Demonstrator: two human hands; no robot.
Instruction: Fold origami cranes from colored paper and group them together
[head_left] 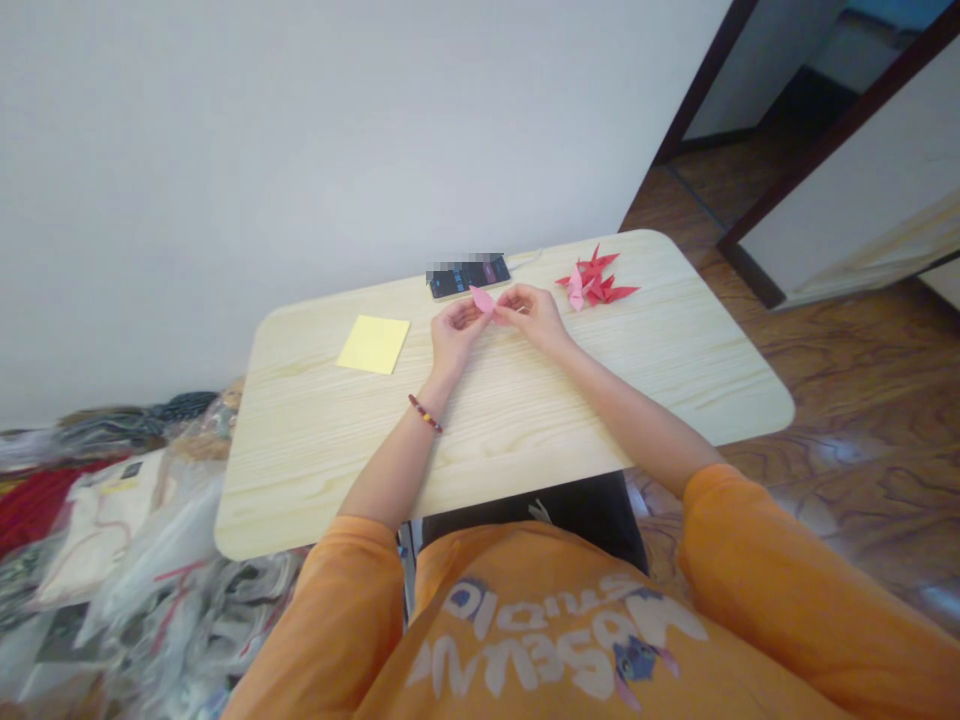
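Both hands meet over the far middle of the light wooden surface [675, 370], pinching a small pink folded paper [482, 299] between them. The left hand [454, 326] has its fingers curled in and closed on the left end of the piece, with the thumb side turned toward the centre. The right hand [534, 312] is closed the same way on the right end, its fingertips pressed together against the paper. The paper sits just above the surface; whether it touches the wood cannot be told. A beaded bracelet [425, 413] circles the left wrist. Just beyond the hands, at the far edge by the white wall [300, 150], lies a dark phone [469, 275] with its screen lit. To the left of the hands, well apart from them, a square yellow sheet [373, 344] lies flat. To the right, near the far edge, is a small heap of red folded paper figures [600, 283] with pointed tips, and one pink figure [576, 288] rests against its left side. The person's orange shirt [562, 620] fills the near part of the view. Clear plastic bags [135, 560] are heaped low on the left, and a brown wooden floor [862, 400] spreads out on the right.
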